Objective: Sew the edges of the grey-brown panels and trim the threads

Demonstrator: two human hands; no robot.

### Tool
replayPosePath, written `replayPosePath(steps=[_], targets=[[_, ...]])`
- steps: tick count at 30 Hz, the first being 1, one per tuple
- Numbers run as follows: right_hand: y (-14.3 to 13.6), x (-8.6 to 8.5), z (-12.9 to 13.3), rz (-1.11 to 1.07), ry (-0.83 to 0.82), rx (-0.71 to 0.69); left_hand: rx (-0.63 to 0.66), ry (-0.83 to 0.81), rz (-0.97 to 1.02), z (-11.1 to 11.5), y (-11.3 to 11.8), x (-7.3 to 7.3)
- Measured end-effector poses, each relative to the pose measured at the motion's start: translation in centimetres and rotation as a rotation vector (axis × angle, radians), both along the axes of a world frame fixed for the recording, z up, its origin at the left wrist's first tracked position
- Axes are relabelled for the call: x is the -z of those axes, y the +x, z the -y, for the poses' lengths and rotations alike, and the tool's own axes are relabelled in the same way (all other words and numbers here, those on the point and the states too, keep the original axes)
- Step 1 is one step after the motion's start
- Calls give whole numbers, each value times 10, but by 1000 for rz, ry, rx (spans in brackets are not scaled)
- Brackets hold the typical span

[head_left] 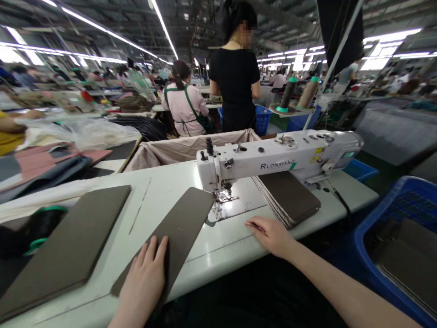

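Note:
My left hand (146, 269) lies with spread fingers on a long dark brown panel (184, 223) with rounded corners. The panel's far end is beside the needle area of a white sewing machine (246, 166). My right hand (269, 234) is closed in a pinch over the table's front part, right of the needle plate (239, 205); a small dark thing shows between its fingers, too small to name. Under the machine's arm rests a stack of brown panels (290, 193). A larger stack of brown panels (85, 228) lies on the left of the table.
Blue crates (362, 237) stand at the right, the nearer one holding brown panels. Thread cones (287, 95) stand behind the machine. A cloth-lined bin (164, 152) is beyond the table. Two people (235, 77) face away. A black thread cone (44, 223) lies at the left.

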State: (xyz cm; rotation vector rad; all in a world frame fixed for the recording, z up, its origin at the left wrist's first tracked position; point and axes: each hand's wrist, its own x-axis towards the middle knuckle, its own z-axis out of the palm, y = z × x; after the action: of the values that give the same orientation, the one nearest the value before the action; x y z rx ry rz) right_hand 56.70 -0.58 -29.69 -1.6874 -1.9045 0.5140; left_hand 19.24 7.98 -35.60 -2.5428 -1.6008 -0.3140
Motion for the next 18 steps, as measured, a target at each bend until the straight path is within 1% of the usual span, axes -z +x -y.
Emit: replayPosePath(steps=[2, 3, 5, 6, 8, 11, 13, 16, 18], targets=[[5, 5, 38, -138, -65, 89, 78, -25, 29, 18, -28, 11], [5, 9, 55, -190, -91, 133, 125, -56, 47, 26, -37, 14], [3, 20, 82, -261, -143, 213, 206, -128, 84, 35, -43, 17], [1, 26, 92, -278, -166, 255, 238, -160, 102, 37, -39, 16], [-4, 37, 104, -272, -197, 321, 291, -201, 133, 35, -23, 12], [-9, 49, 112, -224, -202, 365, 370, -213, 151, 23, 8, 6], [-9, 54, 113, -189, -191, 383, 402, -217, 147, 15, 22, 4], [-8, 61, 113, -121, -168, 416, 393, -209, 165, 11, 34, 0], [-7, 64, 111, -86, -156, 418, 353, -195, 215, 17, 45, -6]])
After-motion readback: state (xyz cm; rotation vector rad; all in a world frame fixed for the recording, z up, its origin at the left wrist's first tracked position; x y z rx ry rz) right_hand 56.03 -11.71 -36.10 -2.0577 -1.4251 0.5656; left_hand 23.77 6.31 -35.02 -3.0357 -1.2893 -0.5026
